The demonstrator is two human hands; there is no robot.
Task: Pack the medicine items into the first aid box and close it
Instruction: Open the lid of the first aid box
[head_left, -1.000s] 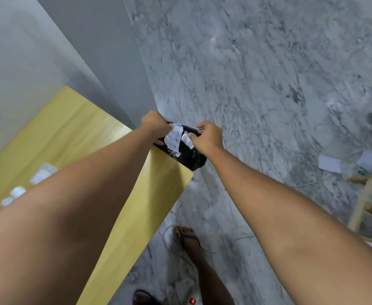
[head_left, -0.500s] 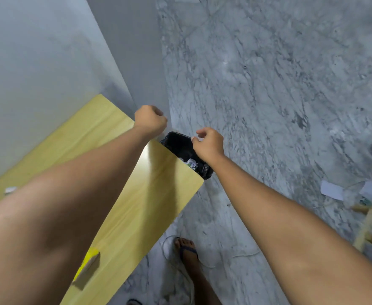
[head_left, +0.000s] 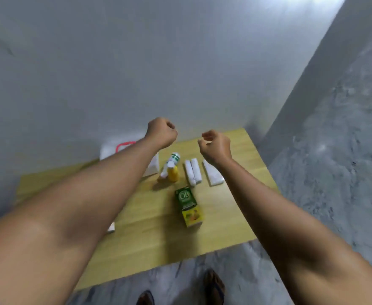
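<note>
Surface: a pale wooden surface (head_left: 150,243) stands against a grey wall (head_left: 114,62), with marble floor (head_left: 334,172) beside it.
First aid box: the white, red-trimmed first aid box (head_left: 123,148) sits far left by the wall, half hidden behind the left forearm; lid state unclear.
Medicine items: green-capped bottle (head_left: 174,157), yellow bottle (head_left: 172,174), white rolls (head_left: 193,172), white packet (head_left: 213,177), green carton (head_left: 185,197) and yellow carton (head_left: 192,216) all lie outside it.
Hands: the left hand (head_left: 162,132) is a bare fist; the right hand (head_left: 216,144) is loosely curled and empty. They hover apart.
Change: a second ago both hands dropped white scraps into a black bin off the surface's corner; now they are back over the items.
Meaning: the rubbish seems cleared and packing seems not yet begun.
</note>
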